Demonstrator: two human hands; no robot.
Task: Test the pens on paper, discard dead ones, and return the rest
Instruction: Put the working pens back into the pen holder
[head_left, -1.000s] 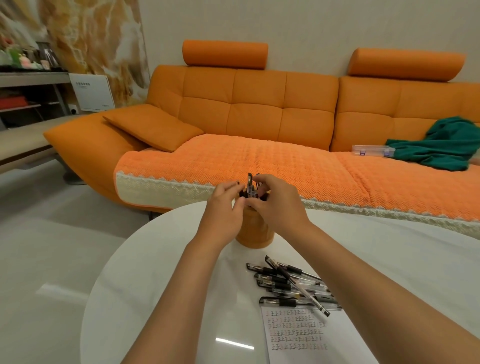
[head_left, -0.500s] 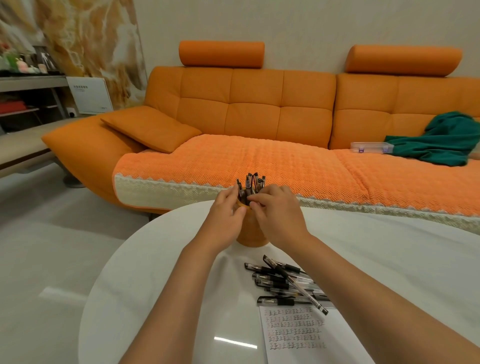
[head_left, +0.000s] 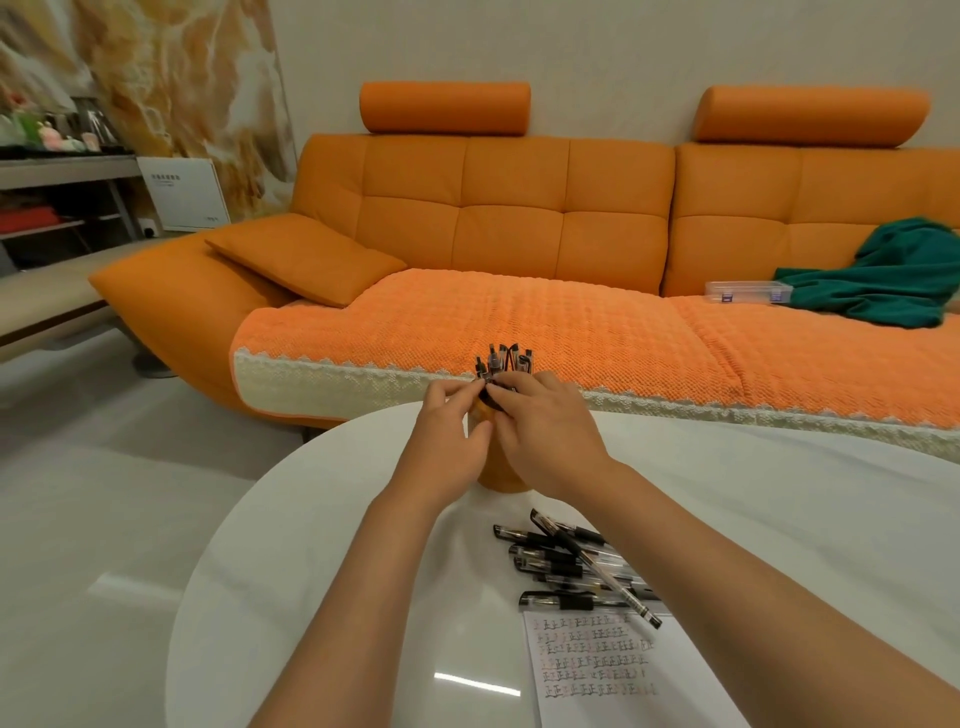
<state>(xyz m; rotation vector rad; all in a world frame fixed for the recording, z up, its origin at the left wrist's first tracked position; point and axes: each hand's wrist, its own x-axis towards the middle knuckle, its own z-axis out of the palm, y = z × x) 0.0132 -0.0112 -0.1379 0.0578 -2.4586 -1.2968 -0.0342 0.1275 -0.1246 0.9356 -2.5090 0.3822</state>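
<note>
An orange pen holder (head_left: 493, 470) stands on the round white table (head_left: 311, 545), with a bundle of black-capped pens (head_left: 503, 358) sticking up out of it. My left hand (head_left: 447, 436) curls round the holder's top, its fingertips pinching the bundle at the rim. From the right, my right hand (head_left: 545, 431) grips the same pens, fingers curled over them. Nearer to me lies a pile of several pens (head_left: 563, 564). A sheet of paper (head_left: 597, 657) covered with rows of test scribbles lies just below the pile.
An orange sofa (head_left: 519, 218) runs behind the table, with a clear plastic box (head_left: 748, 292) and a green cloth (head_left: 893, 280) on its right seat. Grey floor (head_left: 104, 493) lies to the left, and shelves (head_left: 57, 171) stand at far left.
Both hands have slid down the bundle to the holder's rim, so more pen tops show above my fingers than a second ago.
</note>
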